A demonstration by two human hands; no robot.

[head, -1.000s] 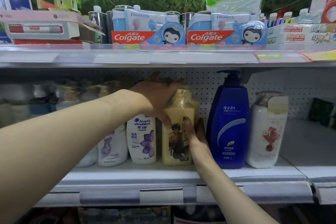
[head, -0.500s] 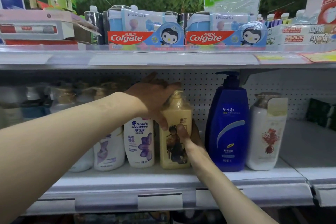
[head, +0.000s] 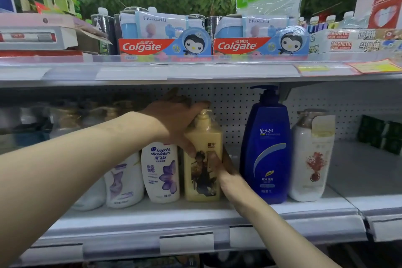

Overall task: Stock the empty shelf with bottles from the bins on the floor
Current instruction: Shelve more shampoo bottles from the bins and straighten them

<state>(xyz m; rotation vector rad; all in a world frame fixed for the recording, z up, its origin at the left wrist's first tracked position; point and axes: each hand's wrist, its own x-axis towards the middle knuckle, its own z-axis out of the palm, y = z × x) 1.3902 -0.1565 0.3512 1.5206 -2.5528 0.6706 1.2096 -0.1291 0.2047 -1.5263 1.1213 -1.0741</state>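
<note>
Shelf [head: 152, 213], left hand [head: 174, 119], right hand [head: 228, 175] gripping yellow bottle [head: 205, 135] — Colgate boxes [head: 143, 47] above

"Colgate" on toothpaste boxes [head: 164, 47], "head & shoulders" on white bottle [head: 160, 175], "FROZEN II" on packs [head: 161, 25].

right hand [head: 228, 177] fingers mostly hidden behind yellow bottle [head: 202, 183]; far-left bottles [head: 65, 117] blurred, labels unreadable.
</note>
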